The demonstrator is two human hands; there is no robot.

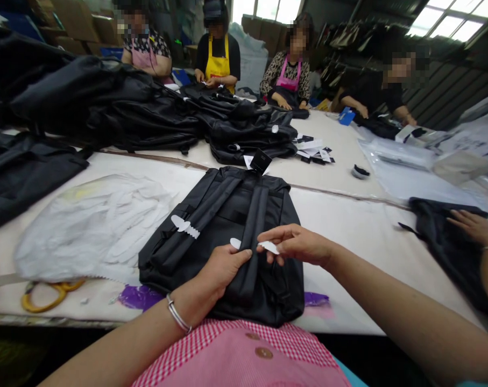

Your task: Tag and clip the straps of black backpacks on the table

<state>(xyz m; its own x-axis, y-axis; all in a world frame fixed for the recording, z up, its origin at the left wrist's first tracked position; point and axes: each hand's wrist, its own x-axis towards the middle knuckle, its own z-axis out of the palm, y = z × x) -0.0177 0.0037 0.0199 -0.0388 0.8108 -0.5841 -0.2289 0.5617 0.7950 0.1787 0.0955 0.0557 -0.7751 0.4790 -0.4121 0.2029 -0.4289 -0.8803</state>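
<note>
A black backpack [223, 207] lies in front of me, its two shoulder straps facing up. My left hand [216, 271] is closed on the lower part of the right-hand shoulder strap [255, 226], with a white paper end [235, 243] showing by its thumb. Just right of that strap, my right hand [296, 244] pinches a white wavy-edged paper strip [269, 247] between thumb and fingers. Whether both white ends belong to one strip is hidden by the strap. Around the other shoulder strap sits a similar white paper band [186, 227]. A black hang tag [261, 160] rests at the backpack's top.
A white plastic bag of pale pieces [94, 226] lies left, above yellow-handled scissors [44, 296]. Black backpacks [118, 102] are piled at the back left. Loose tags [314, 149] lie beyond. Several co-workers stand across the table; another person's hand [475, 226] touches a black bag at right.
</note>
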